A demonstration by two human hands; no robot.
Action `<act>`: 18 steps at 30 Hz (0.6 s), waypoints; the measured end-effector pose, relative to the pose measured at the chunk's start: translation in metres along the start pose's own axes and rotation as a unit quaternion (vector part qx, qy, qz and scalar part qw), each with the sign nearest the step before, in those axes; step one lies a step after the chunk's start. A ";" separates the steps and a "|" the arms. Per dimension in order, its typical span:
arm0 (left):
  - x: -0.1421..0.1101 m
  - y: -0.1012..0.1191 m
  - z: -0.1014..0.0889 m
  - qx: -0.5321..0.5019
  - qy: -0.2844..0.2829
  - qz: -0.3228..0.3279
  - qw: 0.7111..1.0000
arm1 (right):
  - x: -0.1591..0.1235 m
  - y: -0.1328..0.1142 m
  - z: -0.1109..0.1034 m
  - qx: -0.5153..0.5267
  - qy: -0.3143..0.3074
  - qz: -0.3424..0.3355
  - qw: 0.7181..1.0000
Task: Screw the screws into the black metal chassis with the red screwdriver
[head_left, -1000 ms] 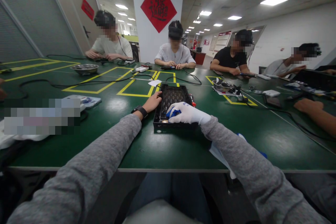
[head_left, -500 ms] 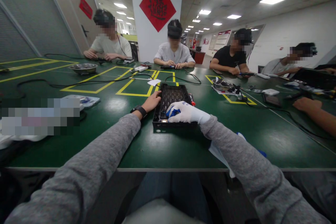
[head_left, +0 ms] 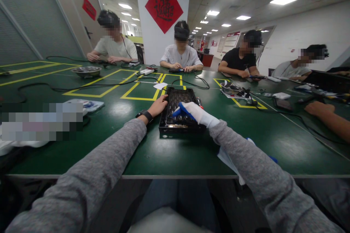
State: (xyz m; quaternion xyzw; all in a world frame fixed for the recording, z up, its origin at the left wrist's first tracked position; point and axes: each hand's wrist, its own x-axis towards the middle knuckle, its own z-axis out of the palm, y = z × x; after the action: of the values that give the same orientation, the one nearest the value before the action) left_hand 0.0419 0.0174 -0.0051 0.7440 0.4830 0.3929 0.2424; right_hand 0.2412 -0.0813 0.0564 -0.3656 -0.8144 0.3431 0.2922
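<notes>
I'm reaching my one gloved right hand (head_left: 195, 113) over the single black case (head_left: 175, 130), fingers loosely spread. My one bare left hand (head_left: 158, 107) is touching its left rim; I can't tell whether it's gripping. The case is lying on the green tabletop (head_left: 169, 158), straight ahead. Farther out, one white paper slip (head_left: 160, 86) is lying, two metal bowls (head_left: 86, 73) are standing left and right, and four people (head_left: 182, 55) are sitting opposite.
</notes>
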 end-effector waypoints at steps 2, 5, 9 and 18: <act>-0.001 0.001 0.000 -0.001 -0.003 -0.003 1.000 | 0.005 0.004 -0.001 0.066 0.066 0.029 0.995; -0.002 0.005 0.000 0.000 -0.013 -0.012 1.000 | 0.007 0.009 -0.005 0.048 0.175 0.031 0.983; -0.004 0.011 0.002 0.011 -0.009 -0.010 1.000 | 0.000 0.016 -0.012 -0.161 0.180 0.023 0.970; -0.005 0.013 0.006 0.020 -0.009 0.001 1.000 | 0.000 0.015 -0.011 -0.406 0.076 0.115 0.903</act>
State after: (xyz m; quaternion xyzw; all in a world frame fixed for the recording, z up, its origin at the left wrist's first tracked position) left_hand 0.0528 0.0079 -0.0005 0.7525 0.4884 0.3765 0.2313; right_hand 0.2551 -0.0702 0.0515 -0.5687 -0.8107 -0.0151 0.1383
